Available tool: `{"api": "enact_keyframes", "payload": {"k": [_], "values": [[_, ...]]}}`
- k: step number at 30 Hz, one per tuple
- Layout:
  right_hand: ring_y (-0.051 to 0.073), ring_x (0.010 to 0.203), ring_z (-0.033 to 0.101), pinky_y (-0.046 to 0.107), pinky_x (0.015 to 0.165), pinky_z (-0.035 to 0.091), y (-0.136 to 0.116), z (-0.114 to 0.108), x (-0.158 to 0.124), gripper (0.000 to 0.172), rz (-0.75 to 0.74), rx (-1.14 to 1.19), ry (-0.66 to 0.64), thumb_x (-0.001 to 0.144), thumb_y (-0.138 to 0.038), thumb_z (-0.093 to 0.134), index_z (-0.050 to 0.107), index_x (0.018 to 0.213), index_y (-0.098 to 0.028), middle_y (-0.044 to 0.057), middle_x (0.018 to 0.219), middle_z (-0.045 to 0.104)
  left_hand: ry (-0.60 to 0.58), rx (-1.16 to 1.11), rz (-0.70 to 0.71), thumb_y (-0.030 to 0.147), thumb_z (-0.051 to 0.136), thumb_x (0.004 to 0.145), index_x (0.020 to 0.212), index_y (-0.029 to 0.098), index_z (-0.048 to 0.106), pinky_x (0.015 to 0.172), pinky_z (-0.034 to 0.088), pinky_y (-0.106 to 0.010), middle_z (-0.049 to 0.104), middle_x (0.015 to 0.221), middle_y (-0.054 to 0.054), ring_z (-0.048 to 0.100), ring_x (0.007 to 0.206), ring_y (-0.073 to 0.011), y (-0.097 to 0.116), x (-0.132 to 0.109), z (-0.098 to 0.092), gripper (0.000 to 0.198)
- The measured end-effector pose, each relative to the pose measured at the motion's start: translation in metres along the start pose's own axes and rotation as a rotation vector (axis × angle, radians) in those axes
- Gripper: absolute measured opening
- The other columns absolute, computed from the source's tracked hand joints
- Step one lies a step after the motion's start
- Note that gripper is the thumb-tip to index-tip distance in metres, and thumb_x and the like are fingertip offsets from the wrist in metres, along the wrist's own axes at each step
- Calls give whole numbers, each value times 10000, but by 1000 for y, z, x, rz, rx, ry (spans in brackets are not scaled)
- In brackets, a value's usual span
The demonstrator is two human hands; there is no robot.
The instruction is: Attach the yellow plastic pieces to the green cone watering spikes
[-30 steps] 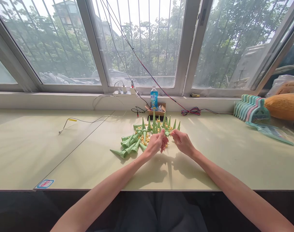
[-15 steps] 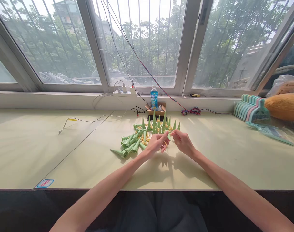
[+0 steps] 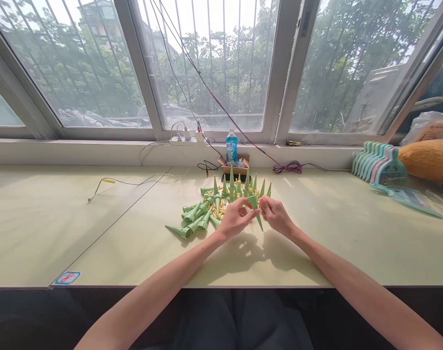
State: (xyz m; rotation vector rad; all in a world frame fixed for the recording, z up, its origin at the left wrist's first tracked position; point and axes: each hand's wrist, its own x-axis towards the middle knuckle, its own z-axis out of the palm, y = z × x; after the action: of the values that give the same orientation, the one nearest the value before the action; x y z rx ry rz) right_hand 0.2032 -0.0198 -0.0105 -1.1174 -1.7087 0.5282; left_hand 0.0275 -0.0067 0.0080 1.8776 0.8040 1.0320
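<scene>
My left hand (image 3: 238,217) is closed around a green plastic watering spike (image 3: 254,201), its wide end up and its narrow tip slanting down to the right. Close against the spike's right side, my right hand (image 3: 275,214) has its fingers pinched together; what they hold is hidden. Behind my hands, several green spikes (image 3: 232,182) stand with their points up. More spikes (image 3: 203,219) lie in a loose pile to the left. Small yellow parts (image 3: 218,212) are scattered among them.
At the back, a blue-labelled bottle (image 3: 232,148) stands at a small open carton (image 3: 243,168). A bundled red and black cable (image 3: 289,167) lies to its right. Green and pink dustpan-like pieces (image 3: 380,163) stand at far right. The table's front edge (image 3: 243,287) runs below my forearms.
The spike in my left hand has turned, so its wide end and downward tip now show. My left fingers have shifted around it, and my right hand stays close beside it.
</scene>
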Motion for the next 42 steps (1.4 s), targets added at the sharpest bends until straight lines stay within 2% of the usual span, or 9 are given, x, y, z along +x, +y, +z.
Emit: {"api": "enact_keyframes", "payload": {"k": [4,8,15,19,23,28,37,42], "values": [[114,475,390,240,456,325,0,1,1,474,9,25,-13,987,-565,322,383,669,-218,-31,542,401,74,51,126,522,687,783,853,174,521,483,460,-207,589,845,-24,546,558,-82,-5,1,2,392],[112,478,388,240,453,322,0,3,1,481,12,54,-1,984,-568,337,386,660,-217,-29,553,404,87,77,171,493,670,813,847,170,528,494,461,-206,574,927,-45,530,569,-70,-7,2,2,355],[102,485,360,241,457,320,-2,5,2,463,12,98,91,976,-560,378,378,670,-213,-28,586,414,101,-24,70,567,614,836,923,166,568,437,399,-201,606,763,-23,510,493,-82,1,3,3,412],[107,486,356,242,460,315,-1,3,2,456,11,72,110,978,-562,374,387,682,-214,-35,570,394,132,-164,-25,676,432,887,775,146,595,367,332,-210,525,570,8,473,387,-88,1,4,2,566],[106,497,332,240,476,304,-1,1,0,428,-40,16,63,990,-528,364,405,706,-212,-41,579,368,54,-320,-169,747,331,875,599,131,594,351,313,-219,477,457,-6,437,350,-93,0,5,1,725],[106,514,328,238,498,307,-3,1,-2,419,-77,-50,-23,993,-507,355,401,701,-210,-42,579,368,-82,-396,-347,790,348,833,597,115,638,380,353,-221,548,483,-50,474,396,-106,1,6,-2,772],[108,491,346,236,483,309,-3,0,-1,407,-58,-40,-16,988,-506,355,404,708,-214,-43,553,390,-184,-508,-350,720,477,831,703,93,697,396,373,-226,635,618,-85,487,422,-97,-6,6,-2,676],[112,478,356,243,483,311,-6,-2,-1,443,-54,-68,-3,981,-545,337,380,683,-220,-40,522,404,-198,-478,-319,702,503,829,753,79,678,406,375,-226,644,672,-99,490,444,-96,-1,4,-3,652]]}}
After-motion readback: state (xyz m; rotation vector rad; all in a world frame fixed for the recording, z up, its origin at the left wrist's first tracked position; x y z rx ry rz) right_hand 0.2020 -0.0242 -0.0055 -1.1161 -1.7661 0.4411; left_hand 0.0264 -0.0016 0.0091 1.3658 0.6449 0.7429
